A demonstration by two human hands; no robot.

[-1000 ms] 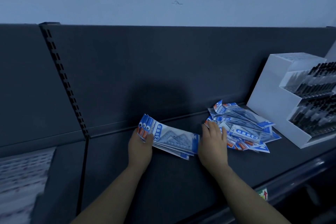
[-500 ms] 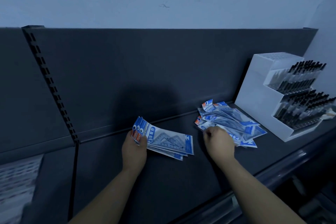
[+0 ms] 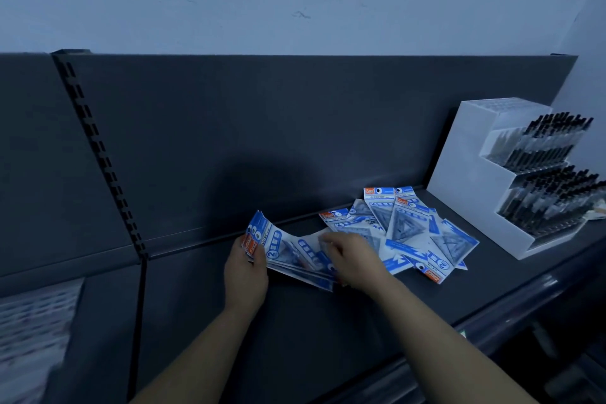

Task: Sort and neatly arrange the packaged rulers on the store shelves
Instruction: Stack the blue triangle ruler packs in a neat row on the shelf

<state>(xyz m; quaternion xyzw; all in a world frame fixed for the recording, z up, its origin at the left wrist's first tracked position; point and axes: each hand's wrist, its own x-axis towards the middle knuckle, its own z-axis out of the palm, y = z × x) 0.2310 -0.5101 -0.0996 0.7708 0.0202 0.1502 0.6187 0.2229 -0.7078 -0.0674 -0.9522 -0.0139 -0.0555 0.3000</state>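
Note:
My left hand [image 3: 245, 275] grips the left end of a stack of blue-and-white ruler packs [image 3: 284, 251], held just above the dark shelf [image 3: 328, 331]. My right hand [image 3: 352, 261] rests on the stack's right end, its fingers pressing a pack onto the top. To the right, a loose heap of the same ruler packs [image 3: 410, 229] lies spread on the shelf, some face up, some turned round. The right ends of the held packs are hidden under my right hand.
A white tiered display stand [image 3: 472, 180] full of black pens stands at the right end of the shelf, close to the heap. A slotted upright [image 3: 98, 154] divides the dark back panel on the left. Pale packaged goods [image 3: 32, 331] lie at far left.
My right hand has come back from the loose heap to the stack held in my left hand, laying a pack on it. The heap now looks more spread out.

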